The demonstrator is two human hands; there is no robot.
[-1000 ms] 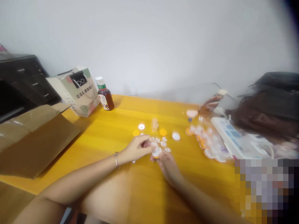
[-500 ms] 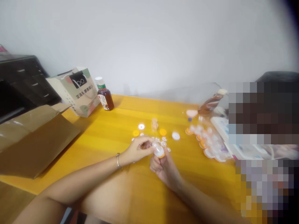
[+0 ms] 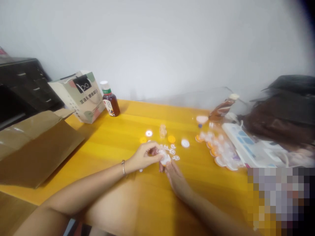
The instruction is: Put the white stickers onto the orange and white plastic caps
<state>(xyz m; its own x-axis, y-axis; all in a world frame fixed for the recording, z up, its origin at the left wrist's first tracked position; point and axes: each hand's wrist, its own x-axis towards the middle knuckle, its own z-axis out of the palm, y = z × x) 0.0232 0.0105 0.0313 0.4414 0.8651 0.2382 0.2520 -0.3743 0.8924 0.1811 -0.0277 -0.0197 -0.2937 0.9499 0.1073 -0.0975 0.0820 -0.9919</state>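
Observation:
Between both hands is a small clear plastic capsule (image 3: 164, 158) with a white inside and an orange rim at its lower end. My left hand (image 3: 147, 155) pinches its upper end between thumb and fingers. From the lower right, my right hand (image 3: 176, 178) grips the orange-rimmed end; some of its fingers are hidden behind the capsule. Just beyond the hands lie several small white cut-out wheel pieces (image 3: 172, 151). Orange discs (image 3: 171, 139) and white discs (image 3: 185, 143) are spread around them, near a small clear piece (image 3: 162, 131).
On the right stand many clear capsules with orange and white rims (image 3: 221, 150), beside a white tray (image 3: 242, 141). A person sits there, partly blurred. A brown bottle (image 3: 111, 103), a paper bag (image 3: 86, 98) and an open cardboard box (image 3: 44, 147) occupy the left.
My right hand has turned on the capsule, its fingers now stretched more along the side. The capsule has shifted slightly left and tilted. My left hand stays nearly in place.

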